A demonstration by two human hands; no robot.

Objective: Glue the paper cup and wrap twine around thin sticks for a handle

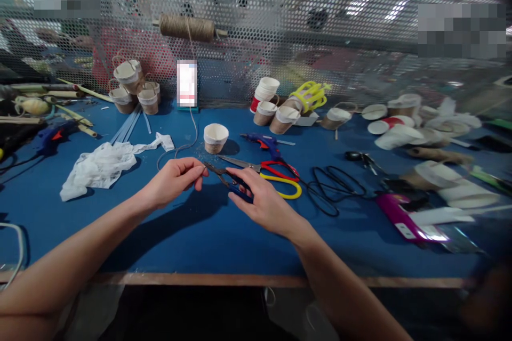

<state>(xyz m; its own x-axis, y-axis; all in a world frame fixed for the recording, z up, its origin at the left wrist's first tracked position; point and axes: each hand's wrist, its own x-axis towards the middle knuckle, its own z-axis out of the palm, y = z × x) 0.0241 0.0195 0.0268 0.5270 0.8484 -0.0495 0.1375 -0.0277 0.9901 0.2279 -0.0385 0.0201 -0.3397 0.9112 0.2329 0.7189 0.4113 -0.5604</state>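
1. The right hand (262, 202) is closed around the blue-handled pliers (222, 175), index finger along the far handle, thumb against the near one. The handles stand a little apart; whether the jaws are clamped cannot be told.
2. The left hand (178, 178) is pinched, thumb against forefinger, right at the pliers' nose; what lies between the fingertips is too small to identify.
3. Both hands are above the blue tabletop (192, 245), backs upward, forearms angling inward from the near corners so the fingers nearly meet.
4. Just beyond the pliers' nose stands an upright, twine-wrapped paper cup (216, 138).
5. Red-and-yellow-handled scissors (239, 163) lie just beyond and right of the grip, with a blue glue gun (269, 145) farther out.
6. Left of the pinch lies crumpled white fabric (100, 170).
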